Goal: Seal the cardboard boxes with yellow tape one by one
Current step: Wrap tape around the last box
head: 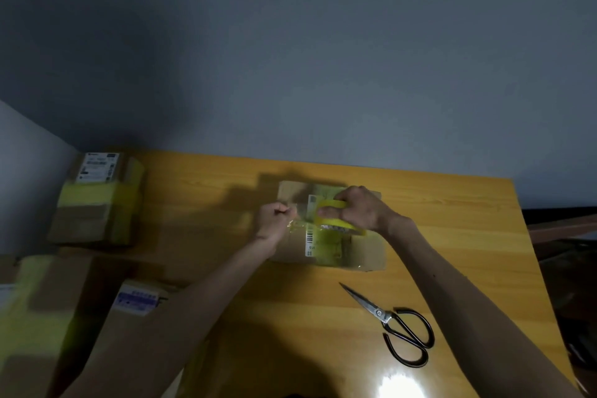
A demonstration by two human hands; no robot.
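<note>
The right hand (358, 208) curls its fingers round the yellow tape roll (344, 223). The left hand (276, 220) pinches the free tape end (295, 225). The cardboard box (368, 252) lies directly under both. The tape is probably thin, sticky and quick to wrinkle, so hold only its edge and keep it taut.

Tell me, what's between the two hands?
In the head view, a short strip of yellow tape stretches from the left hand to the tape roll held by the right hand, above the cardboard box.
</note>
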